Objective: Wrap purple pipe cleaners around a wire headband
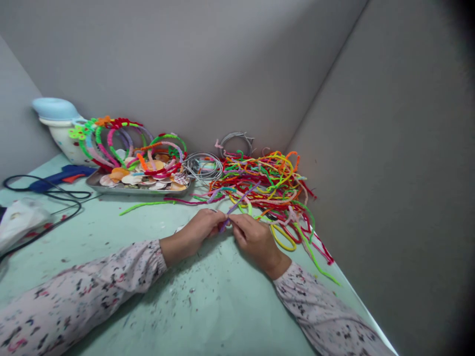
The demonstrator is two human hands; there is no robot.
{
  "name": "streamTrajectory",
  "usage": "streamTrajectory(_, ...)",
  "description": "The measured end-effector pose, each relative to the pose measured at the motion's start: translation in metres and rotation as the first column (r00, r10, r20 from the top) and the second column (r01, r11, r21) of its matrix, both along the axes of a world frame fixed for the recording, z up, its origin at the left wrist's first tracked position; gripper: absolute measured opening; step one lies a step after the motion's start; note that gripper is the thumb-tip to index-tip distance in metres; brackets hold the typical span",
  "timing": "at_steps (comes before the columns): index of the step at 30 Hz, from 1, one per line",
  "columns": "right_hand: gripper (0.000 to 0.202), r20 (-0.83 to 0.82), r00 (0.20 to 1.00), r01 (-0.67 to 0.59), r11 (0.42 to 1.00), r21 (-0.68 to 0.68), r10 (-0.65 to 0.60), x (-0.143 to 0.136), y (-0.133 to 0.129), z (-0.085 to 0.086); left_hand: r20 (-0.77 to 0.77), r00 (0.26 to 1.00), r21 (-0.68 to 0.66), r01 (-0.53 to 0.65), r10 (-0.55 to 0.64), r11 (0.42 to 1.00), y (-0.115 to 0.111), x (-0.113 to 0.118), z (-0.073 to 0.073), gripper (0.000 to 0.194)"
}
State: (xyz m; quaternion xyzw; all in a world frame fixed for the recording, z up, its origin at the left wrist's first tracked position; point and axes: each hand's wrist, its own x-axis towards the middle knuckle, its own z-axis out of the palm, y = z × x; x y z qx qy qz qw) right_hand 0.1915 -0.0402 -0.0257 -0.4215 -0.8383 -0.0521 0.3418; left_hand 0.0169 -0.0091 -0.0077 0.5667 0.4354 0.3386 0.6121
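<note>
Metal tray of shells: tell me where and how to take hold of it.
Grip the rim at both short ends of the tray, left hand from the left, right hand from the right. It is long, shallow and heaped with shells, so a level two-ended hold should suit best.

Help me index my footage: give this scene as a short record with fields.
Left hand: pinching purple stem
Right hand: fingers on the same stem
Beyond hands: heap of coloured stems
Tray: shells, colourful rings above
Left side: blue glue gun, black cord
Surface: pale green table
</note>
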Motion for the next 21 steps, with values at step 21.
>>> streamTrajectory(21, 0.027, 0.203, 0.979, -0.018, 0.976, 0.215, -0.027, 0.0023, -0.0004, 0.0073, 0.198, 0.98, -0.216, 0.072, -0.028, 0.974, 0.0016, 0.0, 0.0059, 0.022)
